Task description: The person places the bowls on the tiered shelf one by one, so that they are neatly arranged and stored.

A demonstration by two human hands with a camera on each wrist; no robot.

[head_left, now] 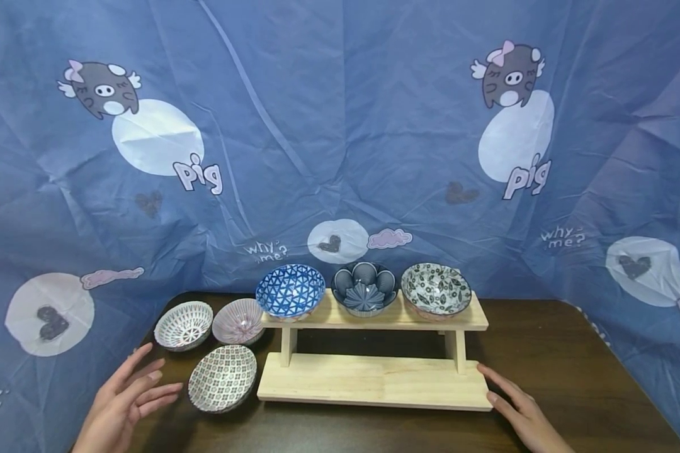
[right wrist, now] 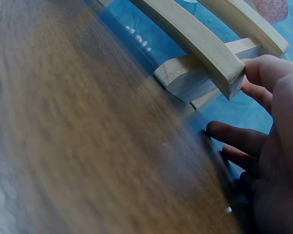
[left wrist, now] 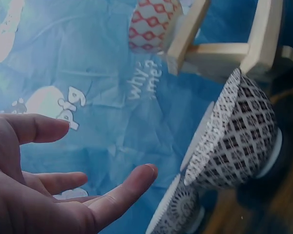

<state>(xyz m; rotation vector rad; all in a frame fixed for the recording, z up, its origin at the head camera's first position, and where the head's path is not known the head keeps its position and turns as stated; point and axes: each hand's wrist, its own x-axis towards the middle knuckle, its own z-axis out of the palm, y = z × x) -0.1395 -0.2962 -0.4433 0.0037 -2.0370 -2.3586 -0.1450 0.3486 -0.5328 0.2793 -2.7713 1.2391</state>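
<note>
My left hand [head_left: 126, 402] hovers with spread fingers left of a bowl patterned with small flowers [head_left: 223, 379], holding nothing. Behind that bowl sit a white bowl with a coloured radial pattern [head_left: 184, 326] and a pink-striped bowl [head_left: 239, 322]. My right hand [head_left: 518, 409] touches the right end of a two-tier wooden stand [head_left: 374, 377] with thumb and index fingertips; its other fingers extend beneath in the right wrist view. On the upper tier stand a blue triangle-patterned bowl [head_left: 291, 290], a dark petal-shaped bowl [head_left: 365, 289] and a black-and-white leaf-patterned bowl [head_left: 436, 289].
The dark wooden table [head_left: 544, 340] carries the stand and the loose bowls. A blue cloth [head_left: 340, 126] printed with pigs, hearts and clouds hangs behind and along both sides. The stand's lower board bears no bowl.
</note>
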